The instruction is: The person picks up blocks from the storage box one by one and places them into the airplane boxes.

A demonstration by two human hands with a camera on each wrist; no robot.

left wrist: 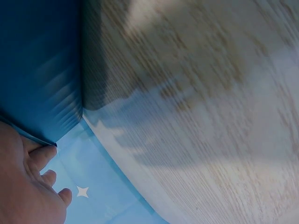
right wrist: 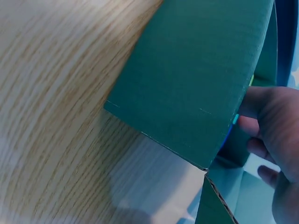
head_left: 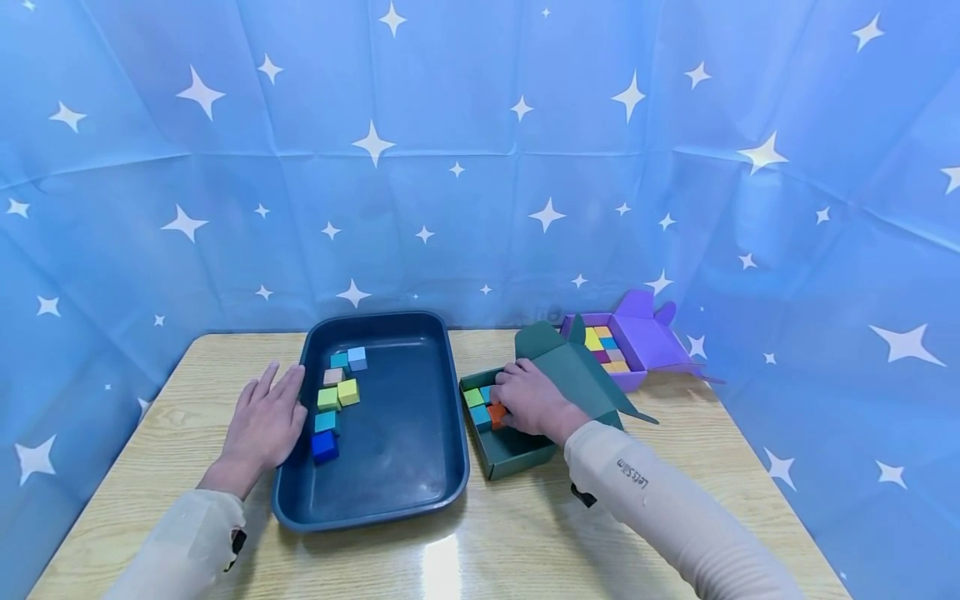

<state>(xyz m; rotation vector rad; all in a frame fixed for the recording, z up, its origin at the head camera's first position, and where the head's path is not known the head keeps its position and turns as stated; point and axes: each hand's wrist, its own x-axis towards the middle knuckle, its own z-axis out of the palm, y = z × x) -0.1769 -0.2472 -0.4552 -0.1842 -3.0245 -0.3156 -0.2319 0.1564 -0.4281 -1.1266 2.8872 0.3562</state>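
My left hand (head_left: 262, 423) lies at the left rim of a dark blue tray (head_left: 405, 508), fingers extended; the left wrist view shows its fingertips right at the tray's edge. Inside the tray, several small cubes stand in a rough column, among them a dark blue cube (head_left: 325, 447), a yellow cube (head_left: 348, 392) and a light blue cube (head_left: 357, 358). My right hand (head_left: 531, 400) reaches into an open green box (head_left: 517, 462), its fingers bent around an orange cube (head_left: 497, 416). A light green cube (head_left: 473, 397) and a teal cube (head_left: 480, 417) sit beside it; the palm hides part of the box.
Behind the green box stands an open purple box (head_left: 628, 382) with several coloured cubes in it. The green lid (head_left: 577, 371) leans back to the right, against the purple box. A wooden table (head_left: 360, 567) carries everything, and a starry blue curtain (head_left: 465, 217) hangs behind.
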